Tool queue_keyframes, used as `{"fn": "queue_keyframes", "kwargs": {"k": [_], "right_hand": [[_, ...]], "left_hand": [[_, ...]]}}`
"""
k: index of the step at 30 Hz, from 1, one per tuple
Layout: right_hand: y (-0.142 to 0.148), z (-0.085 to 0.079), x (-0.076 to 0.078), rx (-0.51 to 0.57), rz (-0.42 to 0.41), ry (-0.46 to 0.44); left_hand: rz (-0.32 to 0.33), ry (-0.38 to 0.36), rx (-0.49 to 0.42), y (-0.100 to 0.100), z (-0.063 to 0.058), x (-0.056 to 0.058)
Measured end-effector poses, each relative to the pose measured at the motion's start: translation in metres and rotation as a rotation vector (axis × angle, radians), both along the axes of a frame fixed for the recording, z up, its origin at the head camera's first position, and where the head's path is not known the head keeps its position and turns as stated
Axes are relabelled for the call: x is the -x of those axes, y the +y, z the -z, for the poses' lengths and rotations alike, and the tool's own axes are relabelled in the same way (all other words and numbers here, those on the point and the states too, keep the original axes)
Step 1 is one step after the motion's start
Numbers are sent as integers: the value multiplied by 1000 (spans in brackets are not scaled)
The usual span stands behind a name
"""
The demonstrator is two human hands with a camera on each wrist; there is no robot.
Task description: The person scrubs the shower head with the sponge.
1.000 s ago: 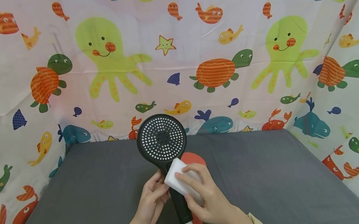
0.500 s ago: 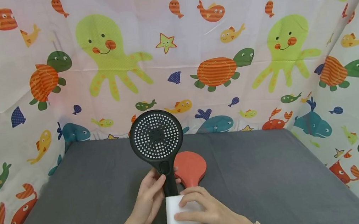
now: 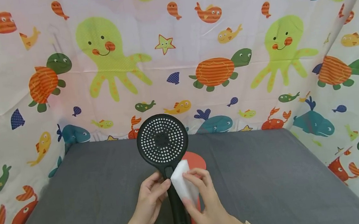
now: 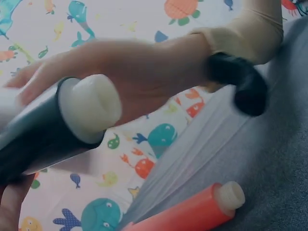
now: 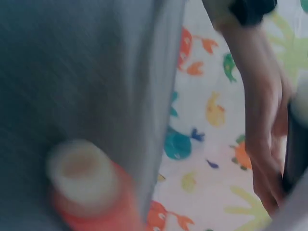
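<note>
My left hand grips a black hand-held shower head around the upper handle, its face of pale nozzles turned towards me. In my right hand is a white sponge, pinched between thumb and fingers and held against the right side of the handle just below the head. The sponge stands tilted, edge towards the handle. In the left wrist view, the handle's white threaded end points outward. A red shower head lies behind the black one, partly hidden by it, the sponge and my right hand.
A grey cloth covers the table. Behind and at both sides hangs a white curtain printed with sea animals. In the right wrist view, the red handle's pale end is close and blurred.
The sponge went down to the lower handle by half a second ago and is now back up near the neck. The shower head swung slightly left, then returned right and dipped a little.
</note>
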State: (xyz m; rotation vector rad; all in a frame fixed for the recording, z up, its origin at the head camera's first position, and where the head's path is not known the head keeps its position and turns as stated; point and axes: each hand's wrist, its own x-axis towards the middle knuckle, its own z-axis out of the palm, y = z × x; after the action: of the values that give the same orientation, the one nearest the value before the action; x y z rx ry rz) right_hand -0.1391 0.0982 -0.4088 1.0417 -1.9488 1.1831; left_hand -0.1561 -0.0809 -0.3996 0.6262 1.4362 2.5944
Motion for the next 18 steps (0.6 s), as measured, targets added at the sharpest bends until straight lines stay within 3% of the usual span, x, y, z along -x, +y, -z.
{"fn": "queue_keyframes", "kwargs": {"k": [4, 6, 10, 18], "right_hand": [[10, 16, -17, -7, -136, -227], [13, 20, -21, 14, -176, -273], [10, 14, -17, 56, -148, -219], [5, -20, 16, 258, 20, -56]], "left_hand": [[-12, 7, -69, -3, -1, 3], [-14, 16, -84, -3, -1, 4], [-19, -3, -36, -1, 1, 2], [105, -16, 100, 12, 8, -8]]}}
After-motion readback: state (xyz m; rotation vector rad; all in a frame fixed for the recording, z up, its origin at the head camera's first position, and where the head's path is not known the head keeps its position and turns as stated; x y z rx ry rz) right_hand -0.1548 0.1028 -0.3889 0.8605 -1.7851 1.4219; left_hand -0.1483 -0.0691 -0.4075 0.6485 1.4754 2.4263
